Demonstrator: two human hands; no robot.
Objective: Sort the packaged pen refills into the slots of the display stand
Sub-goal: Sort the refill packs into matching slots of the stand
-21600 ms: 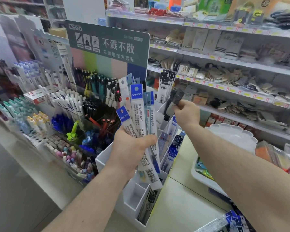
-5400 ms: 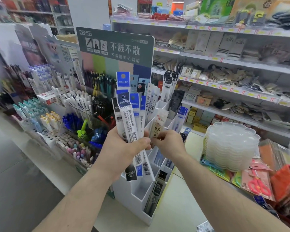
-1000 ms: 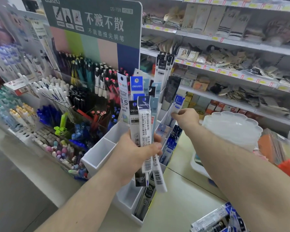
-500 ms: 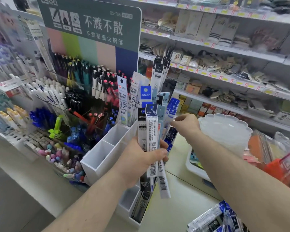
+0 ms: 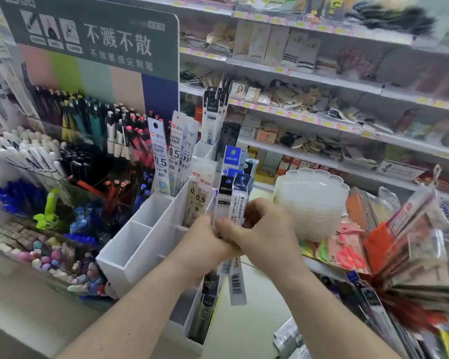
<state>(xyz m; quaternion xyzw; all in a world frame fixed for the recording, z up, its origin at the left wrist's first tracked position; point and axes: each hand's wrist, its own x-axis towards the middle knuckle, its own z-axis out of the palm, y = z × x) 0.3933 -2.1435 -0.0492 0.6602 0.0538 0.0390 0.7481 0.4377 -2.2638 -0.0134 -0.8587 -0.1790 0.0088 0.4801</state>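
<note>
The person's left hand [image 5: 205, 244] and right hand [image 5: 265, 234] meet in front of the chest, both curled around a small bundle of packaged pen refills [image 5: 231, 203]; the left grips it from the left side, and the right hand's thumb and fingers pinch the packs from the right, though motion blur hides which pack the fingers hold. The bundle stands nearly upright between the palms, long axis vertical, blue header cards above the knuckles and barcoded ends hanging below the wrists. Just beyond and left of the hands stands the white display stand [image 5: 130, 255], its near slots open at the top, with more refill packs upright in the slots past the fingertips. The stand sits on a pale counter [image 5: 257, 320]. Right of the right hand is a stack of clear scalloped trays [image 5: 314, 203]; shop shelves [image 5: 322, 81] run behind, and pen racks [image 5: 70, 141] fill the left.
</note>
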